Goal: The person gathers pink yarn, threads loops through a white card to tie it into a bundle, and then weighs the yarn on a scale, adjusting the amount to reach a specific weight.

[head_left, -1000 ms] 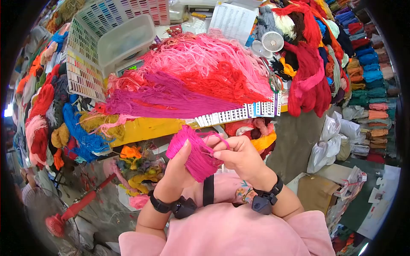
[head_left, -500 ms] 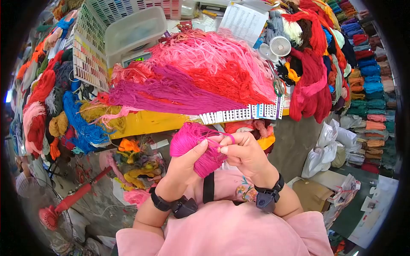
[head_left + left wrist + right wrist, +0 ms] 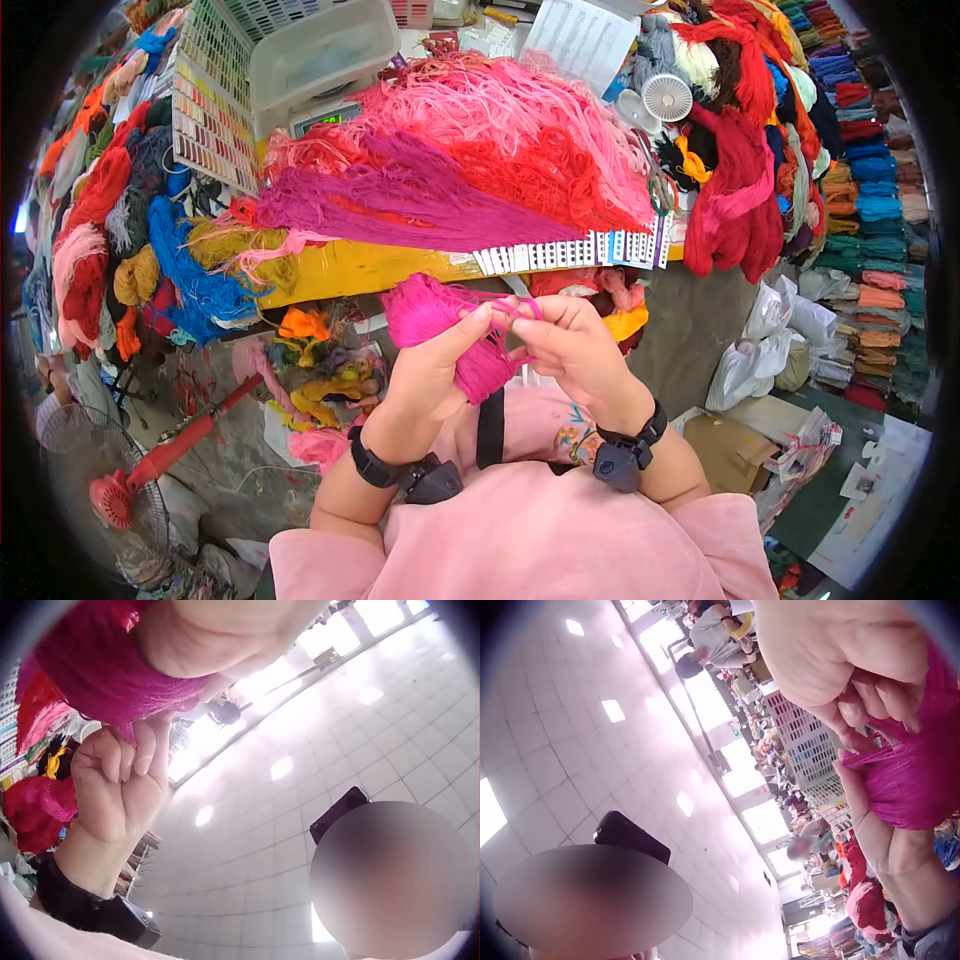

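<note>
A bundle of magenta yarn is held up in front of the pink shirt. My left hand grips it from below, thumb across its near side. Beside it, my right hand pinches a few strands drawn out at the bundle's right end. In the left wrist view the yarn is wound thick, and the right hand has its fingers curled at a short tail. The right wrist view shows the yarn between both hands, with the left thumb and fingers around it.
A yellow-edged table bears a heap of pink yarn, red and purple skeins, and a row of punched cards. A clear plastic bin stands beside colour charts. A red fan is at lower left.
Both hands have stayed together at the magenta bundle, which has shifted slightly up and left. The right fingers have moved along the strands at its end. The head view has tilted slightly.
</note>
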Demonstrator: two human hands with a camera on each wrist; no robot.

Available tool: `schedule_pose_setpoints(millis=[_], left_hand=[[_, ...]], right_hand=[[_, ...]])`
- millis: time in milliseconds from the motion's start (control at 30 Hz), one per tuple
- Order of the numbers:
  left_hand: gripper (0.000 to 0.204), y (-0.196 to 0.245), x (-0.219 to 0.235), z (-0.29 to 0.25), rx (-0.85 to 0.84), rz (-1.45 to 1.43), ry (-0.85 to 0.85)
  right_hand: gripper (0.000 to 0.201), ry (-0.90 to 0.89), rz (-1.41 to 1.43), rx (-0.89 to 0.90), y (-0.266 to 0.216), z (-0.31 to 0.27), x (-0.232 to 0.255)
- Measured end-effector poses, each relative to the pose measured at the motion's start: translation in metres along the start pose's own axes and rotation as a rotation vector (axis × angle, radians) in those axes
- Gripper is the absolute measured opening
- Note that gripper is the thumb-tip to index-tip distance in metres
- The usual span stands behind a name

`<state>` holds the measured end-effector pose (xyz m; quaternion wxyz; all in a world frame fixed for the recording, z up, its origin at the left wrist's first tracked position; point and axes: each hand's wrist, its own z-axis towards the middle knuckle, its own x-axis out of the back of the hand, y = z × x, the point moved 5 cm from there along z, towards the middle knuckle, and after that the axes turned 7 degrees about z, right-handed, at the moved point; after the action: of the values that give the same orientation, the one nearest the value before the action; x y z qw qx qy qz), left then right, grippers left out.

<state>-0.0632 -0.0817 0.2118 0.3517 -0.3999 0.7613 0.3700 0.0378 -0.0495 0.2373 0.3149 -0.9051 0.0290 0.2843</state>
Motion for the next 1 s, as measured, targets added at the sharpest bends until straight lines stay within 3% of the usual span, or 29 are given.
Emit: schedule_pose_setpoints(millis=[100,200,333,433,533,600,633,700,833,900,1000], left_hand=[[0.021,-0.001,0.004,-0.001,0.002,0.033,0.086],[0.019,-0.005,0.006,0.001,0.035,0.062,0.04],[0.019,-0.007,0.01,0.001,0.043,0.04,0.027],[0.018,-0.008,0.014,0.002,0.005,0.008,0.042],[0.02,-0.006,0.011,0.001,0.001,0.012,-0.02],[0.032,-0.005,0.006,-0.002,0.035,-0.062,-0.102],[0.032,-0.006,0.007,-0.002,0.04,-0.061,-0.102],[0.044,-0.004,-0.003,-0.003,-0.024,-0.149,-0.351],[0.049,-0.005,-0.004,-0.006,-0.057,-0.057,-0.273],[0.054,-0.008,-0.003,-0.007,-0.002,-0.012,-0.189],[0.048,-0.01,-0.002,-0.007,-0.021,0.04,-0.233]], right_hand=[[0.017,0.02,-0.224,0.052,0.0,0.002,-0.002],[0.015,-0.01,-0.211,0.144,0.006,0.008,-0.004],[0.013,0.032,-0.204,0.096,0.006,0.006,-0.002],[0.007,0.017,-0.113,0.04,0.008,0.005,0.008],[0.005,-0.118,0.057,0.07,0.003,0.002,0.007],[0.01,-0.243,0.255,-0.044,0.003,-0.002,0.003],[0.01,-0.24,0.258,-0.042,0.002,-0.003,-0.001],[0.015,-0.109,0.095,0.052,-0.004,-0.006,-0.007],[0.017,-0.113,0.039,0.023,0.005,-0.001,0.001],[0.015,-0.018,-0.122,0.095,0.005,0.0,-0.005],[0.012,0.013,-0.087,0.046,0.012,0.006,0.0]])
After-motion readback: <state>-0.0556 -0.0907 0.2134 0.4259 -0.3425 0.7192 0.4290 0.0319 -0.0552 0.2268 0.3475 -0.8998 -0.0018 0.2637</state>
